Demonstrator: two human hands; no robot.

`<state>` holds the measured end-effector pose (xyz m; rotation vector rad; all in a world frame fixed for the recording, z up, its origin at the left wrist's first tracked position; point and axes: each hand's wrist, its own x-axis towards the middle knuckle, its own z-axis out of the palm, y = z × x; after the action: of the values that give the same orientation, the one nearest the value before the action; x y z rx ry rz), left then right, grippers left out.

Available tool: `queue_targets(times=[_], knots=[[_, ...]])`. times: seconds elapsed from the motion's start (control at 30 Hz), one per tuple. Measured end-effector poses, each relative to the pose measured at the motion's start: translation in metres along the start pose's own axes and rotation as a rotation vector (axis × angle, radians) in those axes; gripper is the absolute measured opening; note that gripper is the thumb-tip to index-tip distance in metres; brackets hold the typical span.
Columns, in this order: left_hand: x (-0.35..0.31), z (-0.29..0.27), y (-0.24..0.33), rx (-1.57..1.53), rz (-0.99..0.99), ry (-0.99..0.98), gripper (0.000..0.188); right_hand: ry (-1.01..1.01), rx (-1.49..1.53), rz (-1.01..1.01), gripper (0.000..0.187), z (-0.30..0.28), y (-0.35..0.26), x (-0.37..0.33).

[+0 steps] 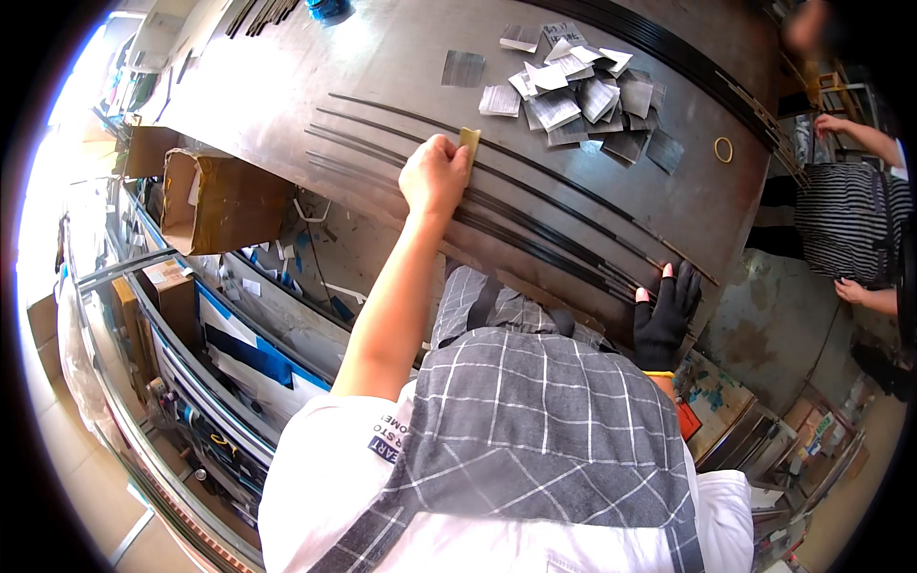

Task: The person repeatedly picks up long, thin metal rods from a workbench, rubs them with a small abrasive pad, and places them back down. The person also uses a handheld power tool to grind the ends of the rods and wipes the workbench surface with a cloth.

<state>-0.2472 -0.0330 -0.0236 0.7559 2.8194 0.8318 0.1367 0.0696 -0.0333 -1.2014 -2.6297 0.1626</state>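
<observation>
Several thin black rods (535,224) lie roughly side by side along the near edge of the metal table, running from upper left to lower right. My bare left hand (436,179) is closed on a small yellowish strip (469,145), held over the middle of the rods. What the strip is made of, I cannot tell. My right hand (666,310) wears a black glove with some fingertips bare. It rests at the right ends of the rods with its fingers stretched out and apart. Whether it presses on any rod is unclear.
A heap of grey metallic squares (592,95) covers part of the metal table (382,57). A yellow ring (723,150) lies to their right. Long dark strips (669,48) line the far edge. An open cardboard box (196,205) stands left. Another person (850,210) is at the right.
</observation>
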Motion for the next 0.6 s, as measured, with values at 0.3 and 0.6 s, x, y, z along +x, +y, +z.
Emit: queue_targets(times=[0.3,0.6], knots=[[0.051,-0.026,-0.064,0.12,-0.121,0.244,0.028,0.005,0.012,0.014,0.061,0.001,-0.002,-0.004],[0.032,-0.039,-0.063,-0.336,-0.118,0.325,0.035,0.028,0.044,0.014,0.058,-0.009,-0.005,-0.008]])
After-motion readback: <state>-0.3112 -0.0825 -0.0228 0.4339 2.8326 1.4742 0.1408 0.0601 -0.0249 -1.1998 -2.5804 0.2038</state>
